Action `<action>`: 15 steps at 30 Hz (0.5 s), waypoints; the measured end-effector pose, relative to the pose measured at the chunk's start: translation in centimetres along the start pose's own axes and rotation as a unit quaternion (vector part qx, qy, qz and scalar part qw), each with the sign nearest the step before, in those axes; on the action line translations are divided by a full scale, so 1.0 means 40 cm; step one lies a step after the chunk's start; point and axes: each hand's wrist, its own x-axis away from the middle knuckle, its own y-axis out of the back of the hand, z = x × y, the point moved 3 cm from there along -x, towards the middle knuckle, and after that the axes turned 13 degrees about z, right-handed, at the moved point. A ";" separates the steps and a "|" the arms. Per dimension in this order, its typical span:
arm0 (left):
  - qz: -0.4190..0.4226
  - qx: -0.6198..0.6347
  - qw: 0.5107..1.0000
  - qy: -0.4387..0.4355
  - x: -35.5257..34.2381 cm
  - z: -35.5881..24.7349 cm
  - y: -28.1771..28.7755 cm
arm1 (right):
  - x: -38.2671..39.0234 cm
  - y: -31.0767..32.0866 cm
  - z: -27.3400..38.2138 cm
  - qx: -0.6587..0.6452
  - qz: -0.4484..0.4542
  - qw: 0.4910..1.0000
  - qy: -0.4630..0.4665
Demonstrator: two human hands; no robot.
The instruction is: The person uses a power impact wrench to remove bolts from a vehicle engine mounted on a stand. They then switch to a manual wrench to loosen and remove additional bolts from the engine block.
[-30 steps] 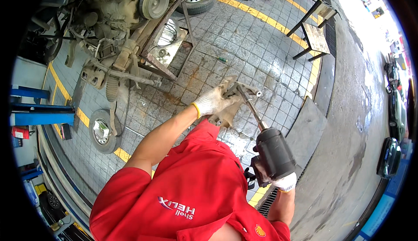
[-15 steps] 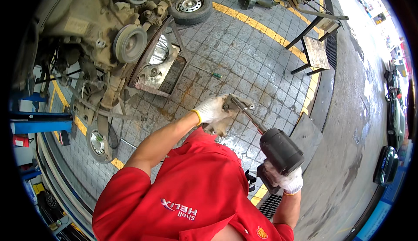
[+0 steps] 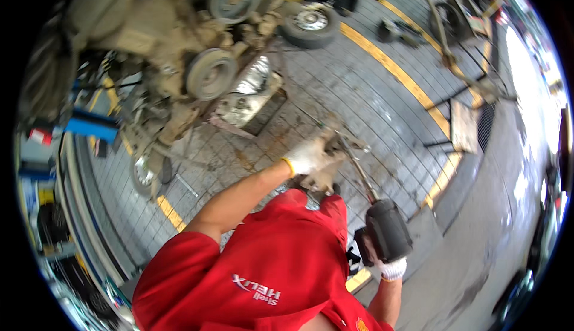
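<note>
My left hand (image 3: 306,156), in a white glove with a yellow cuff, grips a dirty metal car part (image 3: 326,169) held up in front of my red shirt. My right hand (image 3: 390,266), also gloved, holds a black impact wrench (image 3: 385,230) by its grip. The wrench's long thin extension shaft (image 3: 357,166) runs up and left into the part beside my left hand. The picture is blurred by motion.
A grimy engine and axle assembly (image 3: 179,68) with pulleys hangs at upper left, a shiny metal pan (image 3: 248,92) under it. A wheel (image 3: 311,23) lies beyond. Yellow floor lines (image 3: 394,71) cross grey tiles. A metal stand (image 3: 463,125) is at right.
The view has swung, so the engine and pan now sit more to the centre-top. Both hands keep their hold; the wrench and the part stay joined and have shifted slightly right and down.
</note>
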 end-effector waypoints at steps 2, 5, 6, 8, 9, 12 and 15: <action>0.003 0.021 1.000 -0.001 -0.002 -0.011 0.005 | -0.045 0.028 -0.008 -0.050 0.021 0.999 -0.008; -0.054 -0.009 0.998 0.026 -0.001 0.002 -0.003 | -0.060 0.054 -0.044 -0.083 0.046 0.995 -0.011; -0.074 -0.003 0.996 0.040 0.004 0.006 -0.005 | -0.063 0.049 -0.064 -0.062 0.038 0.997 0.021; -0.099 -0.023 0.989 0.107 0.006 0.003 -0.005 | -0.089 0.057 -0.085 0.004 0.038 0.995 0.088; -0.118 -0.027 0.987 0.108 0.009 0.006 -0.008 | -0.098 0.067 -0.089 0.021 0.044 0.992 0.113; -0.147 -0.040 0.983 0.102 0.020 -0.002 0.001 | -0.127 0.104 -0.081 0.046 0.031 0.985 0.162; -0.132 -0.043 0.987 0.083 0.050 -0.045 0.016 | -0.183 0.198 -0.078 0.070 0.078 0.975 0.194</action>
